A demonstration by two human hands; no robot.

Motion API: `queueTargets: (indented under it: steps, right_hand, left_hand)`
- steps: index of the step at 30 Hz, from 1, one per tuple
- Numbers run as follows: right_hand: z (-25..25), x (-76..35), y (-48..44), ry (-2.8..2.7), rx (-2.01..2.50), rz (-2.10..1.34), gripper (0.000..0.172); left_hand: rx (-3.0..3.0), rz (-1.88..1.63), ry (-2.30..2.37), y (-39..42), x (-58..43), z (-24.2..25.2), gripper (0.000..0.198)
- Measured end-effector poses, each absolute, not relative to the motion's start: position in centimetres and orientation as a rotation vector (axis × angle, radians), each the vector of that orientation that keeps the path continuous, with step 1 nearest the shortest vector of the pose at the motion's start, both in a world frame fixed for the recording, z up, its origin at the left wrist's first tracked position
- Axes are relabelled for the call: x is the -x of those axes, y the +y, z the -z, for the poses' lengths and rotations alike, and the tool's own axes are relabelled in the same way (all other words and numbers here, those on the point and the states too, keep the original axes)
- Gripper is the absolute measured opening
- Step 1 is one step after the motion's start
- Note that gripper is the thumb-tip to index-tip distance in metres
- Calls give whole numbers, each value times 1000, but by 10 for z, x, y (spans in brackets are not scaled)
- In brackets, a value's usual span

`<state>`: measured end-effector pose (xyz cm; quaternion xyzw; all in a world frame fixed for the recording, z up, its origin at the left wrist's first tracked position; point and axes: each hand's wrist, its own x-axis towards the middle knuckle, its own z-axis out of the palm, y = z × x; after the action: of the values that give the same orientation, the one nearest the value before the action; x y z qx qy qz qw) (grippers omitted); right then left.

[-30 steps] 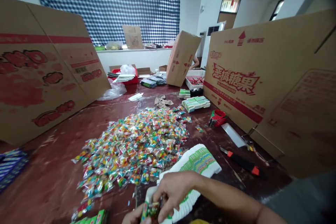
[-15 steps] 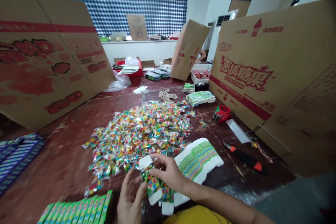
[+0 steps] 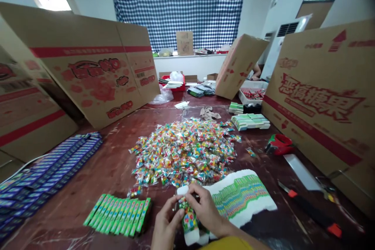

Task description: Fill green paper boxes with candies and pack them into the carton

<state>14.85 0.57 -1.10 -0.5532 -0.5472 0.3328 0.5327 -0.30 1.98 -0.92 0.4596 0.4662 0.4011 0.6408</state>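
My left hand is closed on the side of a small green candy box with colourful balls printed on it. White end flaps stick out at its top and bottom. My right hand is also closed on it, fingers at the upper flap; whether a candy packet is between those fingers is hidden. Just beyond both hands lies a heap of clear-wrapped colourful candy packets. Beside my right forearm a fanned stack of flat box blanks rests on the table. A row of green boxes lies left of my hands.
Large cartons stand left and right. Purple-blue boxes line the left side. On the right lie a utility knife, a red tape dispenser and bundled blanks. A person's arm shows behind the tilted carton.
My view has swung left, bringing more of the left cartons and purple-blue boxes into sight. The candy box stands more upright, and my two hands have come closer together at its upper end.
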Motion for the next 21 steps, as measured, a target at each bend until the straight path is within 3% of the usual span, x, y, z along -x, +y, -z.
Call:
queueTargets:
  steps: [5, 7, 10, 14, 21]
  right_hand:
    - [14, -145, 13, -1236, 1266, -838, 10]
    - [13, -145, 16, -1206, 1221, -891, 18]
    - [10, -147, 19, -1282, 1178, -948, 17]
    - [11, -150, 22, -1257, 1162, -1113, 27]
    - [12, -159, 30, -1161, 1179, -1303, 30]
  left_hand:
    - [-991, -1128, 1052, 28, 1, 9, 50]
    - [-925, -1107, 1072, 28, 1, 11, 59]
    - [-833, -1040, 1051, 27, 3, 18, 65]
    - [-862, -965, 1076, 27, 11, 25, 57]
    - [-1187, -882, 1008, 32, 17, 0, 46]
